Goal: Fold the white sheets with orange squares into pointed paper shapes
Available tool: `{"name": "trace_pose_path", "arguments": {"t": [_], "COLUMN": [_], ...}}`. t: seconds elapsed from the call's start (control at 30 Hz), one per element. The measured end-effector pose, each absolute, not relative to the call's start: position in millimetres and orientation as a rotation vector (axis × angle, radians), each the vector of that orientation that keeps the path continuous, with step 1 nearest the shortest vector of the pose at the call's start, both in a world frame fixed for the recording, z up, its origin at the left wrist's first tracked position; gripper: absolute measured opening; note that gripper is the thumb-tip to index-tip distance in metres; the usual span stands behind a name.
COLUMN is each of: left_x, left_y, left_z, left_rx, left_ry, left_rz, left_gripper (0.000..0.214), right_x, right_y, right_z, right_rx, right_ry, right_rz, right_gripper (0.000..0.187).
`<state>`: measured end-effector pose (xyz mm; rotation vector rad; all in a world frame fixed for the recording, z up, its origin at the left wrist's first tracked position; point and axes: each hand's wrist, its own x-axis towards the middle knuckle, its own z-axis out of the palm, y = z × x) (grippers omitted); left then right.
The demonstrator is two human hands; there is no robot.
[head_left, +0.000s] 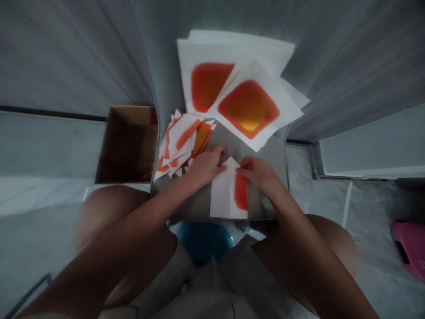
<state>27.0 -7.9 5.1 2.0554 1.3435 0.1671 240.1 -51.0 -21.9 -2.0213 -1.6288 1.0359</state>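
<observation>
A partly folded sheet of white paper (220, 195) with an orange-red patch on its right flap lies at the front of a grey surface. Its top comes to a point, and a crease runs down its middle. At its upper left edge is my left hand (206, 166), thumb touching the paper and forefinger stretched apart from it. My right hand (259, 172) pinches the upper right edge of the same sheet between thumb and fingers. Left of my hands rests a loose pile of folded papers (182, 137), white with orange parts.
Flat paper sheets (249, 106) with orange and gold diamonds lie fanned at the back. An open cardboard box (129, 115) stands on the floor to the left. Beneath the surface's front edge is a blue object (205, 239); a pink one (410, 248) sits far right.
</observation>
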Motion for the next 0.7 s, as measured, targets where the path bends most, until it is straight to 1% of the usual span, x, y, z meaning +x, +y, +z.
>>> {"name": "trace_pose_path", "arguments": {"t": [0.03,0.2,0.27,0.37,0.53,0.63,0.7], "left_x": [25,12,7,-1,-13,-20,-25], "left_y": [-8,-10,-10,-11,-21,-28,-30], "left_z": [5,1,2,9,30,38,39], "left_rx": [2.056,2.126,2.129,2.078,1.850,1.870,1.949], "left_ry": [1.331,1.212,1.170,1.075,1.050,1.009,1.023], "left_rz": [0.169,0.211,0.257,0.330,0.350,0.322,0.312], "left_gripper": [0.040,0.048,0.044,0.028,0.033,0.027,0.023], "right_x": [239,233,233,232,225,215,208], "right_y": [-50,-51,-51,-49,-48,-50,-52], "right_z": [-20,-1,9,25,41,43,41], "right_rx": [-1.971,-1.839,-1.787,-1.653,-1.499,-1.409,-1.383], "right_ry": [-1.647,-1.765,-1.769,-1.829,-2.035,-2.115,-2.108], "right_rz": [1.079,1.194,1.248,1.362,1.394,1.392,1.314], "right_gripper": [0.011,0.012,0.011,0.013,0.014,0.015,0.018]}}
